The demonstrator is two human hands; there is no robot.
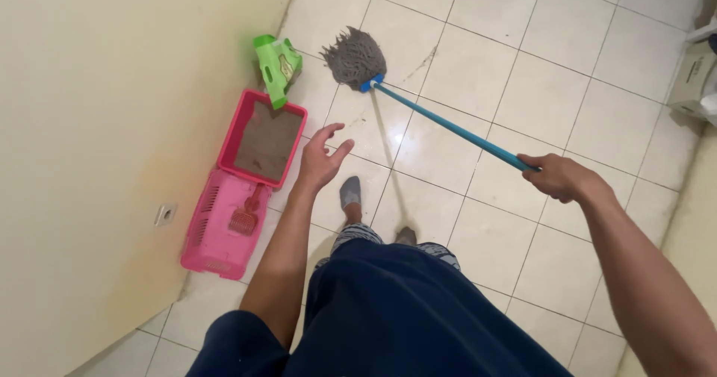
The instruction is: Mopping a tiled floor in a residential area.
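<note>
Dark navy top, patterned trousers, grey socks

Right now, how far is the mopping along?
Done: cannot tell; no wet streaks show on the tiled floor. In hand: the right hand grips the blue mop handle, the grey mop head on the tiles near the pink tray. The left hand hangs open. Left: cannot tell.

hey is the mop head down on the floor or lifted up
Down: the grey mop head rests on the tiled floor, its handle slanting up to the right hand.
</note>
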